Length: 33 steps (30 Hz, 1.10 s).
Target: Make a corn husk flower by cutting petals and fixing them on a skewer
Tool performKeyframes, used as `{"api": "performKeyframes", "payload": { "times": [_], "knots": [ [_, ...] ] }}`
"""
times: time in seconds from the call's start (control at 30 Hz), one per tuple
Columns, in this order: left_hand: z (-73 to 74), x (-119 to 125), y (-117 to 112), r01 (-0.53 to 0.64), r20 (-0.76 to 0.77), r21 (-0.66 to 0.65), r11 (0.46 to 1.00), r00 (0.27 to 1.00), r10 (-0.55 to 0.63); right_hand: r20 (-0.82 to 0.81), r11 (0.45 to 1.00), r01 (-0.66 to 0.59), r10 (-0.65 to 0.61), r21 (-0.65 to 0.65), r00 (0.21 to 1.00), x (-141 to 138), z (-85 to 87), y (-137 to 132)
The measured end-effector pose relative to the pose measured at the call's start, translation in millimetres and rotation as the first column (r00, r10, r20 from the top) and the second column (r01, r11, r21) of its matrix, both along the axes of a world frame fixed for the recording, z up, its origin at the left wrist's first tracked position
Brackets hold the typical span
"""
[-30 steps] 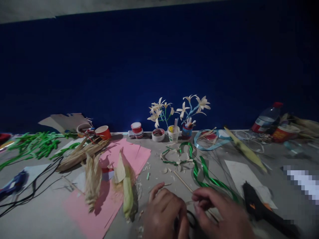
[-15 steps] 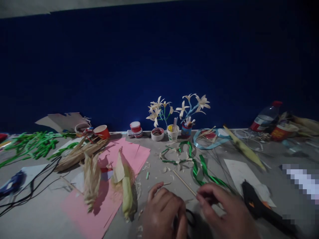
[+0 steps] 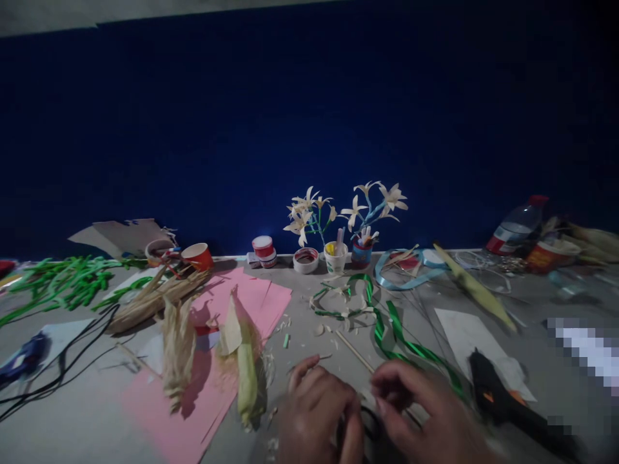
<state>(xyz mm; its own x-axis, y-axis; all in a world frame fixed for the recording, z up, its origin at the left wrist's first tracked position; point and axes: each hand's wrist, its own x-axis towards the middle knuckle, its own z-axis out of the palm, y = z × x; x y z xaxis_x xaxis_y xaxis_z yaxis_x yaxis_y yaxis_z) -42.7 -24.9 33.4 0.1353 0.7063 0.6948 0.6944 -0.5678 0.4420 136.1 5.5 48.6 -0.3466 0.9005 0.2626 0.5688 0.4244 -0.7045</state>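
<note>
My left hand [image 3: 316, 412] is at the bottom edge of the view, fingers curled round a dark looped thing [image 3: 368, 425] that I cannot make out. My right hand [image 3: 428, 412] is right beside it, fingers pinched together at the same spot, blurred by motion. A thin wooden stick [image 3: 354, 351] lies on the table just beyond both hands, and a shiny green ribbon [image 3: 396, 338] curls past the right hand.
A black glue gun [image 3: 507, 403] lies on white paper at the right. Corn husks [image 3: 178, 348] and a cob [image 3: 246, 377] rest on pink paper [image 3: 261, 299] at left. Paper flowers [image 3: 348, 209], small cups, a bottle [image 3: 517, 229] and green strips [image 3: 62, 280] line the back.
My right hand has moved left, back close against my left hand. The left hand has barely shifted.
</note>
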Motion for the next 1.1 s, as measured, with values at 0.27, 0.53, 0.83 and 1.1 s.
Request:
{"api": "performKeyframes", "payload": {
  "times": [0.27,0.53,0.83,1.1],
  "knots": [
    [6.9,-1.2,-0.4,0.008,-0.017,-0.002,1.0,1.0,-0.008,0.001,0.999,-0.027,0.027,-0.043,1.0,-14.6,10.0,-8.1],
    [1.0,3.5,-0.8,-0.049,0.047,0.031,0.998,0.998,0.047,0.19,0.998,-0.022,0.011,0.055,0.982,2.2,2.7,-0.8],
    [6.4,-2.5,-0.3,-0.033,-0.035,0.008,0.999,0.999,0.033,0.092,0.998,-0.038,0.034,0.047,0.995,-6.9,16.4,-6.8],
    [3.3,-4.4,-1.0,-0.055,-0.031,0.036,0.998,0.998,0.056,0.179,0.976,0.012,-0.053,0.219,0.983,7.6,-1.2,6.6]
  ]
}}
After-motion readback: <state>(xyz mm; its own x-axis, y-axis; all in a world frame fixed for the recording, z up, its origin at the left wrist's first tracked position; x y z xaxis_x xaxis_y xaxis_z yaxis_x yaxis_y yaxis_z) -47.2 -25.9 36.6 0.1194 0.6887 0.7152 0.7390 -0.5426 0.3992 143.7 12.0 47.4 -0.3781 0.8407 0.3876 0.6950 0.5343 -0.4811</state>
